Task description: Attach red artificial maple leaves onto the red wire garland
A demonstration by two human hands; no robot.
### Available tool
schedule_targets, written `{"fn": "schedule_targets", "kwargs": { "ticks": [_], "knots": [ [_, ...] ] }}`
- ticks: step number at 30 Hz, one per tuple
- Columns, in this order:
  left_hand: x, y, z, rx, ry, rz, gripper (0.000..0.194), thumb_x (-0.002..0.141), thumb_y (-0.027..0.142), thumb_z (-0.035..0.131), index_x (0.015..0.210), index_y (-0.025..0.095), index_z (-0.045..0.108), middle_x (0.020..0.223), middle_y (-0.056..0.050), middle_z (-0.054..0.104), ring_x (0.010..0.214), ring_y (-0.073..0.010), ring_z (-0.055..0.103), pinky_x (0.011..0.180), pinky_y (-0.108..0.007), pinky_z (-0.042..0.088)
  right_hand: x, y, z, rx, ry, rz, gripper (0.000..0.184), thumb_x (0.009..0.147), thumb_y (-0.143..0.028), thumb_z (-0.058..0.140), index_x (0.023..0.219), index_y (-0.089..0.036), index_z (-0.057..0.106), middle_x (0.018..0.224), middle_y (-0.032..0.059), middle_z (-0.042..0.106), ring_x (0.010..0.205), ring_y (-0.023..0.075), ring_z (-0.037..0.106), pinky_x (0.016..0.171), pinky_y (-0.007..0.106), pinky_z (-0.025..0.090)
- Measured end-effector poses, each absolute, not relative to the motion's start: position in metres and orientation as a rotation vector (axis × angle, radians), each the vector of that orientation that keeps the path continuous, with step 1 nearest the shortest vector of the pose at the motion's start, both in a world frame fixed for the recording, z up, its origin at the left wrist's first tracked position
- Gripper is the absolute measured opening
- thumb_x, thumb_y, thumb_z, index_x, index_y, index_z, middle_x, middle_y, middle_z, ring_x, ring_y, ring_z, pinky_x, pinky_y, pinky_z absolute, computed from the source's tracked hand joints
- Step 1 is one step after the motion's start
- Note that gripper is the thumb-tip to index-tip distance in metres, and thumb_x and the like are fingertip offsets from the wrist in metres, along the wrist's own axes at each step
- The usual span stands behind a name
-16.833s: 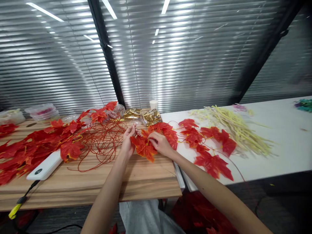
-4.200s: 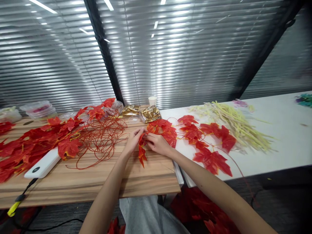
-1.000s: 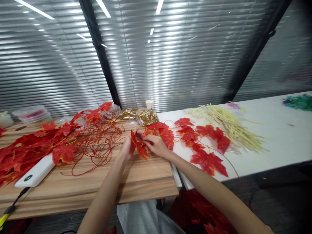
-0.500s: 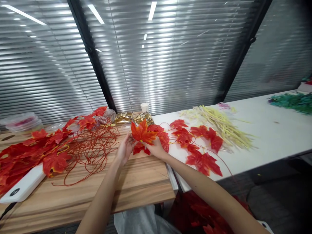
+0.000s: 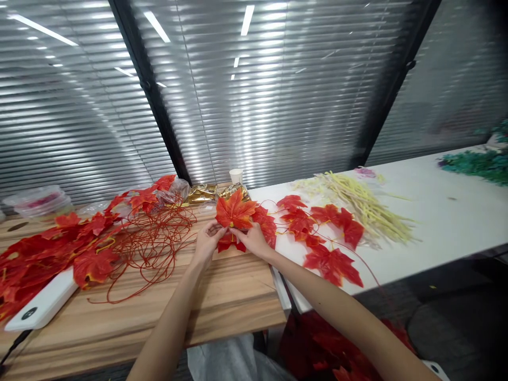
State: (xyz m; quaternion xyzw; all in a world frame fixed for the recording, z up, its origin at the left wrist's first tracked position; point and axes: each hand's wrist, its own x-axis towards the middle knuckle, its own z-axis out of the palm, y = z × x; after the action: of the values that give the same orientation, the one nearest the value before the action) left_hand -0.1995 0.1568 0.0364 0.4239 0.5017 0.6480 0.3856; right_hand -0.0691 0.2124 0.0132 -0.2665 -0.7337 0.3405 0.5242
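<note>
Left hand (image 5: 206,242) and right hand (image 5: 254,241), fingertips drawn together, both pinch the leaf (image 5: 235,209) at its base above the counter (image 5: 232,301); step appears to be fastening there, next move probably calling for steady fingertip control.

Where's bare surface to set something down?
Wooden table: between left hand, right hand and near edge, forearms above. White table: between yellow strips and teal foliage. Crowded: wooden table's left, with leaf pile and red cord tangle; white table's left end, with red leaves.
</note>
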Motion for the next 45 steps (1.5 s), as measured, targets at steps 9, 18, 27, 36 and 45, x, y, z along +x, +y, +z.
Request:
{"fn": "schedule_targets", "kwargs": {
  "ticks": [9,18,27,36,45],
  "knots": [
    [-0.202,0.160,0.031,1.346,1.397,1.533,0.026,0.063,0.033,0.066,0.082,0.014,0.066,0.083,-0.007,0.068,0.078,-0.0193,0.060,0.074,-0.031,0.046,-0.068,0.212,0.013,-0.641,-1.758,0.818,0.017,0.074,-0.028,0.059,0.087,-0.018,0.065,0.080,0.0044,0.067,0.083,0.0208,0.060,0.073,0.033,0.048],
    [-0.198,0.155,0.035,1.600,1.585,1.508,0.016,0.070,0.029,0.058,0.076,0.017,0.068,0.078,-0.005,0.067,0.070,-0.0179,0.059,0.067,-0.027,0.044,-0.070,0.214,0.012,-0.637,-1.709,0.927,0.021,0.077,-0.032,0.055,0.091,-0.018,0.063,0.078,0.0044,0.066,0.072,0.0191,0.061,0.064,0.029,0.049],
    [-0.202,0.152,0.035,1.987,1.589,1.439,0.020,0.079,0.020,0.046,0.087,0.022,0.064,0.092,-0.006,0.064,0.087,-0.0196,0.056,0.081,-0.030,0.040,-0.071,0.214,0.009,-0.695,-1.725,0.897,0.019,0.077,-0.030,0.055,0.089,-0.018,0.063,0.080,0.0051,0.065,0.086,0.0209,0.059,0.076,0.033,0.047],
    [-0.210,0.153,0.030,2.319,1.895,1.122,0.028,0.083,0.013,0.035,0.100,0.019,0.057,0.101,-0.007,0.062,0.092,-0.0175,0.057,0.078,-0.030,0.044,-0.072,0.212,0.010,-0.681,-1.731,1.083,0.021,0.079,-0.033,0.052,0.072,-0.016,0.064,0.060,0.0029,0.063,0.068,0.0193,0.061,0.071,0.031,0.047],
    [-0.199,0.147,0.037,2.140,1.891,1.315,0.019,0.083,0.021,0.040,0.083,0.017,0.058,0.079,-0.004,0.064,0.072,-0.0146,0.058,0.067,-0.025,0.042,-0.073,0.215,0.008,-0.644,-1.667,1.106,0.023,0.078,-0.036,0.054,0.087,-0.017,0.062,0.087,0.0054,0.067,0.081,0.0182,0.060,0.078,0.031,0.046]
  ]
}}
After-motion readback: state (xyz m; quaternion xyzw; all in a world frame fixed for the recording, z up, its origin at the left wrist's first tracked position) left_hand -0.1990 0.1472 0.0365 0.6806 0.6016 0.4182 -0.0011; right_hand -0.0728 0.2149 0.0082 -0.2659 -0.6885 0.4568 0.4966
